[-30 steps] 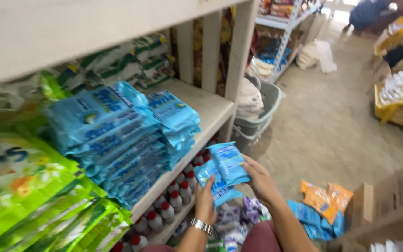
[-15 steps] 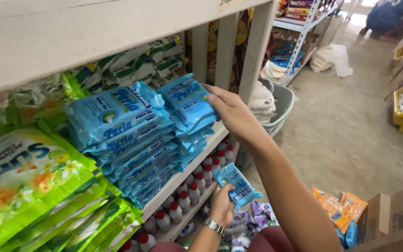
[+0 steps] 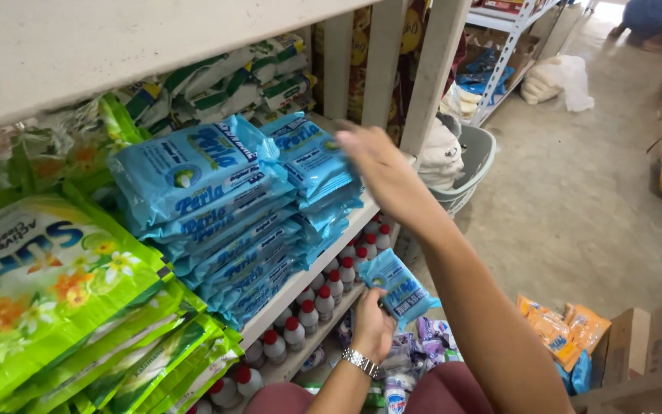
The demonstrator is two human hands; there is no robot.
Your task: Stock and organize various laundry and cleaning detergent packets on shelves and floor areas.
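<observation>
My right hand [image 3: 381, 165] is stretched out to the shelf, fingers apart, at the right edge of the top packet of a small stack of light blue packets [image 3: 308, 157]. Left of it lies a taller stack of larger blue packets [image 3: 193, 192]. Lower down, my left hand [image 3: 373, 326], with a metal watch on its wrist, grips one more blue packet [image 3: 401, 287] in front of the lower shelf. Both stacks rest on a white shelf board [image 3: 300, 282].
Green detergent bags [image 3: 55, 284] fill the shelf's left end. White bottles with red caps [image 3: 323, 295] line the shelf below. A white shelf post [image 3: 434, 61] stands beside my right hand. A grey basket [image 3: 476, 161], orange packets [image 3: 561, 326] and a cardboard box [image 3: 645, 345] sit on the floor.
Both hands held blue packets low by the floor. My right hand rose with a packet to the small stack and now shows open there. My left hand still holds one.
</observation>
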